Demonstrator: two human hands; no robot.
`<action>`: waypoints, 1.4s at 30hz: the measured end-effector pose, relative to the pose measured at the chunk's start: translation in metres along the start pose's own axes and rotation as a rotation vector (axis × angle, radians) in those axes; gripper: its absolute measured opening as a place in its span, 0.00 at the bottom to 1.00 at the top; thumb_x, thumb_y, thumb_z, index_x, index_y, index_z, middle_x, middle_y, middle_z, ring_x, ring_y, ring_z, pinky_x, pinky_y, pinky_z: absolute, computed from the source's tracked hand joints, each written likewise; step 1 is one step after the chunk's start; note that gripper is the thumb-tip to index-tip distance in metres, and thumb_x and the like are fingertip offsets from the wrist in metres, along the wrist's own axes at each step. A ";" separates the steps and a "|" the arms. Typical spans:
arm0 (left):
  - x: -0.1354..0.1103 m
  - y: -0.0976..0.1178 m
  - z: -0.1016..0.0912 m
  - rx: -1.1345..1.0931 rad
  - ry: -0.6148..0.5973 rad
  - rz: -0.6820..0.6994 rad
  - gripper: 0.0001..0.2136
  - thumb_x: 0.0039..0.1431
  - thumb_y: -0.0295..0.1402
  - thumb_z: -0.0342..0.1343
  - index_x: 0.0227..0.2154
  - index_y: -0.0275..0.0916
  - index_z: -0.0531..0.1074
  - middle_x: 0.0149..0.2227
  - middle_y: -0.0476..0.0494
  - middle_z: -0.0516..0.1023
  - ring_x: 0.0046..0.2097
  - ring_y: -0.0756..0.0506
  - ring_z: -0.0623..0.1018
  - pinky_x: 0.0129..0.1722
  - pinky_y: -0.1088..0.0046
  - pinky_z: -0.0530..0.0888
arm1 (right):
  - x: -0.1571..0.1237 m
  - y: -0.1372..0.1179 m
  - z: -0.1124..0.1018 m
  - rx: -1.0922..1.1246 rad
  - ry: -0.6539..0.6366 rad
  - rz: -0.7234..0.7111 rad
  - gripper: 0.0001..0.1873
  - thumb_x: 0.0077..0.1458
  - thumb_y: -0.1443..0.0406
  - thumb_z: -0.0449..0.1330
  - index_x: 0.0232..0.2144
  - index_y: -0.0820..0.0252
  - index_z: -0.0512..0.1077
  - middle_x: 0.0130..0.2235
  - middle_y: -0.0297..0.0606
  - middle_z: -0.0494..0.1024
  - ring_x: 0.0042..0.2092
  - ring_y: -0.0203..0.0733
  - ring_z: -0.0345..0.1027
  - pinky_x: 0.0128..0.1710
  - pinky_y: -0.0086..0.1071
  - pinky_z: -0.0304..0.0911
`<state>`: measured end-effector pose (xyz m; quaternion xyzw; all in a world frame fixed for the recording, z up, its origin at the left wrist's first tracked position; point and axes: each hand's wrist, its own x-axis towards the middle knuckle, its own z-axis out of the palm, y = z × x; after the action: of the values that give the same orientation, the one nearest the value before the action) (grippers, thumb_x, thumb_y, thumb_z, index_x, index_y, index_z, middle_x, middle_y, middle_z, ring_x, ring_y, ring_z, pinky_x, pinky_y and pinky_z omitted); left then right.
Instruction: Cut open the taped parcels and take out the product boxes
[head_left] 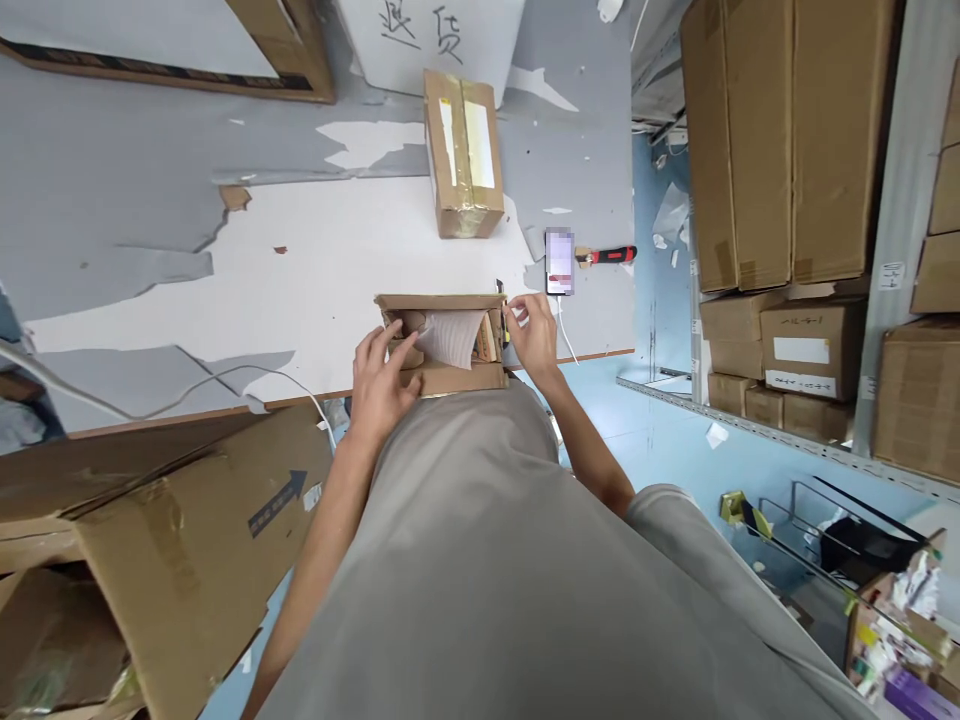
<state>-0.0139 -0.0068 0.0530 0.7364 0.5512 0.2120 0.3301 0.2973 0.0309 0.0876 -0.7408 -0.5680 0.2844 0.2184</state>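
A small open cardboard box [450, 378] sits at the near edge of the table [300, 260], against my body. A sheet of white paper [450, 338] lies inside it. My left hand [381, 375] rests on the box's left side, fingers curled over the left flap and touching the paper's edge. My right hand [534, 332] is at the box's right side, fingers pinched together on the right flap. Something small and yellow and black shows beside the right fingers; I cannot make it out.
A taped brown box [463, 150] lies further back on the table. A phone [559, 262] with a white cable and a red-handled tool [609, 255] lie at the right edge. A large open carton [172, 540] stands at left. Shelves of cartons [787, 150] fill the right.
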 end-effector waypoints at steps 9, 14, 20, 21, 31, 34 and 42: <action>0.045 0.022 0.009 0.129 -0.278 0.068 0.56 0.58 0.26 0.67 0.89 0.42 0.52 0.90 0.29 0.44 0.89 0.18 0.42 0.83 0.25 0.54 | -0.020 -0.044 0.002 -0.458 -0.446 0.229 0.19 0.85 0.56 0.59 0.64 0.59 0.82 0.55 0.54 0.91 0.61 0.57 0.86 0.58 0.37 0.73; 0.046 0.022 0.015 0.149 -0.276 0.054 0.53 0.59 0.25 0.65 0.87 0.39 0.55 0.90 0.27 0.43 0.89 0.19 0.42 0.83 0.25 0.54 | -0.005 -0.056 0.011 -0.506 -0.465 0.228 0.20 0.86 0.57 0.57 0.64 0.64 0.81 0.60 0.61 0.89 0.63 0.57 0.86 0.59 0.37 0.75; 0.048 0.023 0.019 0.172 -0.245 0.049 0.52 0.59 0.24 0.66 0.86 0.38 0.58 0.89 0.26 0.47 0.89 0.18 0.46 0.83 0.27 0.57 | 0.006 -0.071 0.015 -0.507 -0.536 0.185 0.19 0.84 0.61 0.58 0.61 0.65 0.84 0.61 0.61 0.89 0.65 0.58 0.86 0.57 0.36 0.75; 0.049 0.022 0.019 0.173 -0.238 0.049 0.52 0.59 0.24 0.66 0.86 0.38 0.58 0.89 0.25 0.48 0.89 0.18 0.47 0.83 0.27 0.58 | 0.006 -0.075 0.013 -0.512 -0.546 0.168 0.17 0.83 0.62 0.59 0.59 0.64 0.85 0.61 0.61 0.89 0.64 0.57 0.86 0.56 0.35 0.75; 0.057 0.021 0.020 0.000 -0.160 0.018 0.48 0.60 0.33 0.71 0.83 0.41 0.64 0.87 0.24 0.57 0.88 0.18 0.52 0.82 0.26 0.59 | -0.012 -0.107 -0.073 -0.498 -0.429 0.089 0.11 0.72 0.62 0.69 0.34 0.54 0.85 0.45 0.50 0.94 0.51 0.56 0.89 0.45 0.35 0.70; 0.065 0.030 0.015 -0.193 -0.093 -0.072 0.49 0.56 0.41 0.75 0.81 0.40 0.68 0.85 0.24 0.62 0.87 0.18 0.55 0.83 0.29 0.59 | -0.019 -0.108 -0.112 -0.221 -0.324 0.047 0.19 0.70 0.61 0.68 0.25 0.51 0.72 0.31 0.40 0.89 0.38 0.50 0.86 0.40 0.33 0.68; 0.111 0.092 -0.063 -1.234 0.062 -0.228 0.38 0.56 0.60 0.76 0.61 0.37 0.86 0.61 0.23 0.89 0.67 0.25 0.86 0.67 0.48 0.81 | -0.011 -0.131 -0.128 0.745 -0.120 -0.057 0.34 0.59 0.29 0.70 0.36 0.50 0.74 0.24 0.31 0.81 0.18 0.39 0.69 0.18 0.30 0.59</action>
<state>0.0393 0.0988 0.1569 0.3403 0.4117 0.4760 0.6987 0.2869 0.0546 0.2686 -0.5764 -0.4578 0.5081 0.4473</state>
